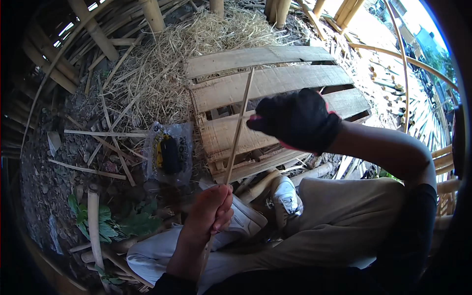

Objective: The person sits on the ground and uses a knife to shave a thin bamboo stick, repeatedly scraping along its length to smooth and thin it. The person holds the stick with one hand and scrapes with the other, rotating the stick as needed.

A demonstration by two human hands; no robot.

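Observation:
My bare left hand [211,209] is closed around the lower part of a thin, pale bamboo strip [239,130]. The strip slants up and slightly right over a wooden pallet [270,82], and its lower end runs down past my wrist. My right hand [297,122] wears a black glove with red edging and is held over the pallet, just right of the strip. Its fingers are curled closed. A small reddish spot shows at their front, but whatever they grip is hidden, and I cannot tell whether they touch the strip.
Left of the pallet lies a clear plastic bag [184,137] with a black and yellow object inside. Dry straw [162,64] covers the ground behind. Loose bamboo strips [88,169] and green leaves [105,221] lie at left. Bamboo poles [93,29] stand around. My legs are folded in front.

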